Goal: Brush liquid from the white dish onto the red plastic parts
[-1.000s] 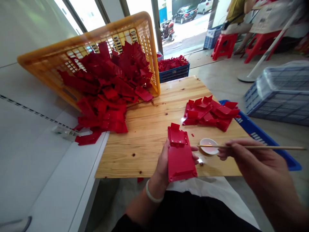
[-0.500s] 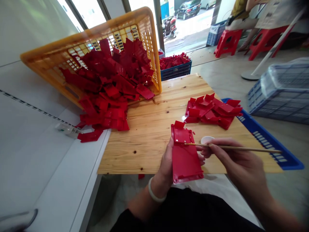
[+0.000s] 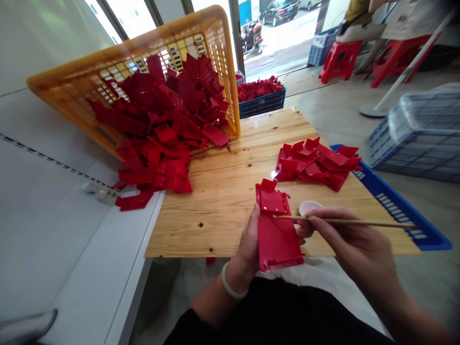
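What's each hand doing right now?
Left hand: closed on the red plastic part.
Right hand: fingers pinching a thin wooden stick, tip on the part.

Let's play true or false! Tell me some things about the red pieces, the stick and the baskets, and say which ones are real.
1. The left hand holds a red plastic piece. True.
2. The right hand holds a pair of scissors. False: it holds a thin wooden stick, with its tip on the red piece.
3. The yellow basket stands upright. False: it is tipped on its side, with red pieces spilling onto the wooden board.
4. A small white dish sits on the board beside the held piece. True.
5. The little pile of red pieces near the blue basket is green. False: it is red.
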Available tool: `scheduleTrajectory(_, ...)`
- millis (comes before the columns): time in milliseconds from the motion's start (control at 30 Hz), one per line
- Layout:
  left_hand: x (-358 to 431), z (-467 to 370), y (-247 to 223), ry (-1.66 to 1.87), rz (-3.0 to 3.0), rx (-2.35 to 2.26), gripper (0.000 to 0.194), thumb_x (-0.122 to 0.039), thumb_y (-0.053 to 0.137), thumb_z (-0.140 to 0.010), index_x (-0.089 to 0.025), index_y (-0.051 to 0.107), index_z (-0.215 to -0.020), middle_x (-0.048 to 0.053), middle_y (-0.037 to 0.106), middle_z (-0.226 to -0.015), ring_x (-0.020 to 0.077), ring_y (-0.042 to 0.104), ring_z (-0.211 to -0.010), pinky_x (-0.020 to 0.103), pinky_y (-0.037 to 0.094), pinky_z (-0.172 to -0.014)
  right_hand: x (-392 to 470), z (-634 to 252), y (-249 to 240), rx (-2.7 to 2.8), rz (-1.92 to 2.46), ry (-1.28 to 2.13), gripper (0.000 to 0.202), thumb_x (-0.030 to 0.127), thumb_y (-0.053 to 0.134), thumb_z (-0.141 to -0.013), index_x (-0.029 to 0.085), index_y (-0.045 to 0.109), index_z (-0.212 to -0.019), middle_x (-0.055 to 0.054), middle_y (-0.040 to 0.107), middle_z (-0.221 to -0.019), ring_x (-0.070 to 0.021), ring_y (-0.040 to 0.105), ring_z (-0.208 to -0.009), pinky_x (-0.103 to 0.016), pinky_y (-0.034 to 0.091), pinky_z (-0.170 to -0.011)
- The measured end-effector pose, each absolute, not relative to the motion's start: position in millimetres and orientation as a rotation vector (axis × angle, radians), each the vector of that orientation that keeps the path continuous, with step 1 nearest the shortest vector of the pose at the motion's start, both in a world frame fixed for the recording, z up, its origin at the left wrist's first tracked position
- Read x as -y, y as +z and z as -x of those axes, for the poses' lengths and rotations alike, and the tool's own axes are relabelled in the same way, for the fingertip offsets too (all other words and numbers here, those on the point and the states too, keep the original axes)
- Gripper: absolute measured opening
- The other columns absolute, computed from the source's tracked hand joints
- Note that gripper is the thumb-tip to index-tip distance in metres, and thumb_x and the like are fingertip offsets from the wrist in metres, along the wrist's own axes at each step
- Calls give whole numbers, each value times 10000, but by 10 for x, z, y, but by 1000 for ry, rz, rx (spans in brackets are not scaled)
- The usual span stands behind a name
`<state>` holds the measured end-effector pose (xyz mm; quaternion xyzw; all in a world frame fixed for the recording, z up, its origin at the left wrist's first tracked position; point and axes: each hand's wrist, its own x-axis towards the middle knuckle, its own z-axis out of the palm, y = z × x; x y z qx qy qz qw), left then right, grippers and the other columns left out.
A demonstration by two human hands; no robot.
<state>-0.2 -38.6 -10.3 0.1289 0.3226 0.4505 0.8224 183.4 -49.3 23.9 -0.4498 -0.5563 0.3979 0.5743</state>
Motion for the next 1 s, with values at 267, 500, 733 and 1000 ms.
scheduleTrajectory(267, 394, 8, -26, 885, -365, -658, 901, -817, 379, -1000, -27, 801, -1092, 259, 818, -994, 359, 800, -930, 449, 611, -937, 472, -1820, 280, 1279, 1058, 933, 198, 431, 791, -989, 234, 779, -991, -36, 811, -864, -207, 798, -717, -287, 697, -654)
scheduleTrajectory(500, 449, -75, 22, 992, -468, -821, 892, -817, 374, -1011, -43, 816, -1034, 207, 816, -881, 297, 792, -844, 370, 623, -845, 511, -1851, 225, 1382, 1035, 792, 74, 298, 745, -1026, 286, 776, -1092, 6, 806, -864, -175, 790, -714, -249, 677, -695)
scheduleTrajectory(733, 470, -114, -11, 1068, -521, -986, 844, -867, 587, -896, -86, 716, -1190, 178, 821, -863, 332, 804, -774, 438, 657, -766, 497, -1848, 229, 1658, 998, 575, 113, 271, 696, -1049, 303, 754, -1141, -1, 812, -902, -213, 798, -732, -312, 665, -699)
scheduleTrajectory(1000, 439, -109, -35, 1117, -541, -1001, 923, -898, 645, -838, -126, 610, -1342, 147, 828, -899, 334, 816, -796, 456, 668, -792, 503, -1908, 200, 1809, 956, 388, 183, 200, 680, -1056, 271, 723, -1219, -12, 817, -1022, -188, 806, -803, -270, 642, -719)
